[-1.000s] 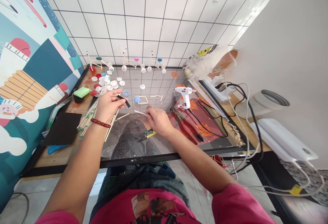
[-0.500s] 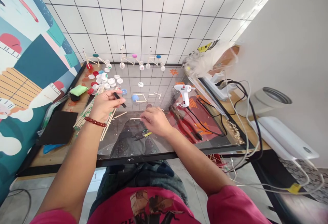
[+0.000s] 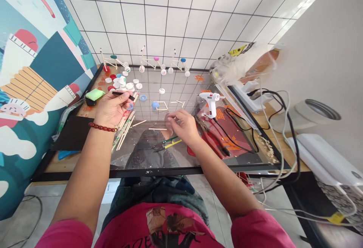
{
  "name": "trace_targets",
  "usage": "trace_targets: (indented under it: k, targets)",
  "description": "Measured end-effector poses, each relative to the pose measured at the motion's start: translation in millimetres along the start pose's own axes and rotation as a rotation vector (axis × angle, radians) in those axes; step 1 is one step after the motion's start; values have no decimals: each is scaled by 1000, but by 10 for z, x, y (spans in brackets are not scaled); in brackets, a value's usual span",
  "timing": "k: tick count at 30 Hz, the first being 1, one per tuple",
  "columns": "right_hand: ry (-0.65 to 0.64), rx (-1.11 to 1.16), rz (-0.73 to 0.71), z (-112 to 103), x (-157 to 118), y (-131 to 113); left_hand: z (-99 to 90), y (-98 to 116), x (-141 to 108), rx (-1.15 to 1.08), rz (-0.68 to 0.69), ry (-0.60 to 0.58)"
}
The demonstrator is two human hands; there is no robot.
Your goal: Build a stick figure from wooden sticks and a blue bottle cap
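Observation:
My left hand (image 3: 112, 108) pinches a thin black strip (image 3: 123, 95) between thumb and fingers, above a pile of wooden sticks (image 3: 124, 130). My right hand (image 3: 183, 125) is raised just over the glass tabletop, thumb and fingertips pressed together. Whatever they may hold is too small to make out. A short wooden stick (image 3: 157, 129) lies by itself left of the right hand. Beyond the hands lies a small stick frame (image 3: 162, 105) with a blue round piece (image 3: 155, 105) at its left end. Green-and-yellow-handled pliers (image 3: 170, 143) lie below the right hand.
Three small stick-and-cap tricycle models (image 3: 154, 64) stand along the back. Bottle caps (image 3: 124, 83) are heaped at left, near black sheets (image 3: 72, 133). A white glue gun (image 3: 211, 103) and red-handled pliers (image 3: 214, 144) lie at right, among cables (image 3: 241, 117).
My right hand has let go of the short stick and lifted away from it. My left hand has turned the black strip to a flatter angle. The whole view has shifted slightly.

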State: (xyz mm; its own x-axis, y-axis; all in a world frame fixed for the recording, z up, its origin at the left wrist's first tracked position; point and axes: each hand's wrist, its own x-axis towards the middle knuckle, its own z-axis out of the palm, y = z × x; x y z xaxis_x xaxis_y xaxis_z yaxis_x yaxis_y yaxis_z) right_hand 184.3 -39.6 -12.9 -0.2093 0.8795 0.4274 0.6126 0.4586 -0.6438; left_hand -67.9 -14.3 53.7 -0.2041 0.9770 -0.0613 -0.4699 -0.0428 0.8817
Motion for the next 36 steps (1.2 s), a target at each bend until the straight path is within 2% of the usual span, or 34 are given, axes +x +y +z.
trace_targets:
  k: [4,6,8,12,16,21,24,26,28,32,36]
  targets:
    - [7,-9,-5,-5,9,17,-5,-23,37,1,3,21]
    - [-21,-22,-14,12,-1,13,-14,-45,48,74,26,10]
    - [-42,-31,-21,32,-12,9,-36,-68,47,254,16,-15]
    - [-48,-62,-15,53,-21,17,-141,-126,60,767,-48,-72]
    - [-82,-72,-19,57,-23,16,-237,-184,118,1229,32,-139]
    - [-189,-115,-51,68,-40,-26,-160,-262,87,1546,-40,-333]
    - [-250,-162,-50,82,-47,-37,-87,-312,33,1625,-22,-372]
    - [-261,-168,-35,88,-44,-28,-62,-328,12,1601,11,-352]
    - [-234,-146,-4,83,-32,-5,-52,-324,6,1458,46,-299]
    - [-163,-88,64,37,2,62,-31,-252,1,890,-13,-209]
    - [-246,-51,63,1,3,90,-6,-112,-15,442,-88,-147]
